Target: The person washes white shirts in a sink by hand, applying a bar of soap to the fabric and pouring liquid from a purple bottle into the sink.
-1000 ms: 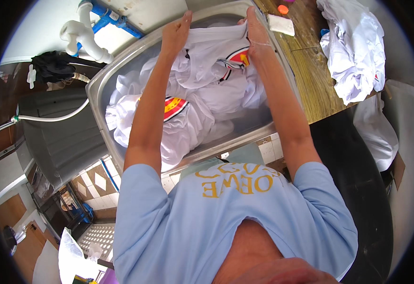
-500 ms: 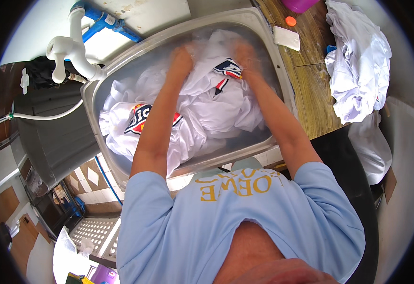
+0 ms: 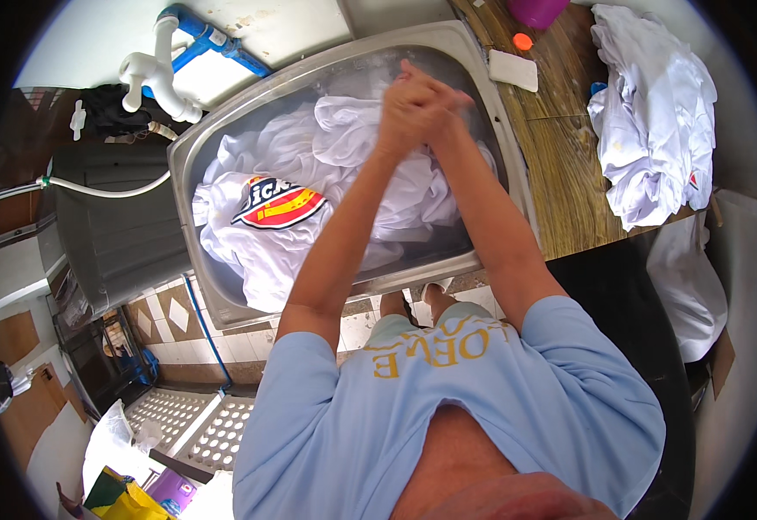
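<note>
My left hand (image 3: 403,120) and my right hand (image 3: 435,111) are raised over a grey sink basin (image 3: 517,165), crossed and pressed against each other. Some fingers stick out past the clasp, and no cloth shows between them; motion blurs the detail. Below lies a heap of wet white garments (image 3: 344,130) in cloudy water. On the left part of the heap, a white garment with a red, yellow and black printed patch (image 3: 279,204) faces up. Neither hand touches the cloth.
A white tap (image 3: 158,74) on a blue pipe (image 3: 218,39) rises beyond the basin's left corner. On the wooden counter (image 3: 560,182) to the right are a white soap-like block (image 3: 514,71), an orange cap (image 3: 523,42), a purple container (image 3: 539,10) and piled white garments (image 3: 656,121).
Both hands have left the cloth in the water and come together above the basin. The garment under them has sunk into the heap, its patch now out of sight.
</note>
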`<state>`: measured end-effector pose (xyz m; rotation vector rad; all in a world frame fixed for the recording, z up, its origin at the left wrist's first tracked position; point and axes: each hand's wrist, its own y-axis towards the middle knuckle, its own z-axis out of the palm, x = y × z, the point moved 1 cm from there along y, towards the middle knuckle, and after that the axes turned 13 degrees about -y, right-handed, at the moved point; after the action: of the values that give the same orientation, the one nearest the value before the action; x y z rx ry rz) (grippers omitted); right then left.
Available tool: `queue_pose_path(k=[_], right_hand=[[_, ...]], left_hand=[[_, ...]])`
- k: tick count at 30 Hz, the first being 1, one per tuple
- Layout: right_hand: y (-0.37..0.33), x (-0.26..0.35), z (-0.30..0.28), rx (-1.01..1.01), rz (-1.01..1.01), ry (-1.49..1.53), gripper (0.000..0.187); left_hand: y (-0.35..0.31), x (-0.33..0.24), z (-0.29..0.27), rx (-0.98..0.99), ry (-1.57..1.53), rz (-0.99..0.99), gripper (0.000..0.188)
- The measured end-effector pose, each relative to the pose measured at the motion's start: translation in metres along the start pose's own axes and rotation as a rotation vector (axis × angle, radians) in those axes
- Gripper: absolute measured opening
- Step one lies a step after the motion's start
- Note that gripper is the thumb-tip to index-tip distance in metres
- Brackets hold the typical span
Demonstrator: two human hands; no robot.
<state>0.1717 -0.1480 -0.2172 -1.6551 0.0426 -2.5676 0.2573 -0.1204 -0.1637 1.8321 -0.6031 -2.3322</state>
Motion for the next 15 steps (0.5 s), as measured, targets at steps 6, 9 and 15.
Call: queue_pose_path(k=[6, 9, 15], right_hand=[[0.009, -0.032, 0.003, 0.075, 0.075, 0.19, 0.035], [-0.001, -0.001, 0.033, -0.171, 0.416, 0.259, 0.036], [0.021, -0.066, -0.023, 0.439, -0.102, 0.55, 0.035]], left_hand=[[0.024, 0.045, -0.001, -0.148, 0.745, 0.257, 0.025], [0.038, 0.04, -0.035, -0.218, 0.654, 0.125, 0.024], [0.02, 0.07, -0.012, -0.015, 0.818, 0.278, 0.021]])
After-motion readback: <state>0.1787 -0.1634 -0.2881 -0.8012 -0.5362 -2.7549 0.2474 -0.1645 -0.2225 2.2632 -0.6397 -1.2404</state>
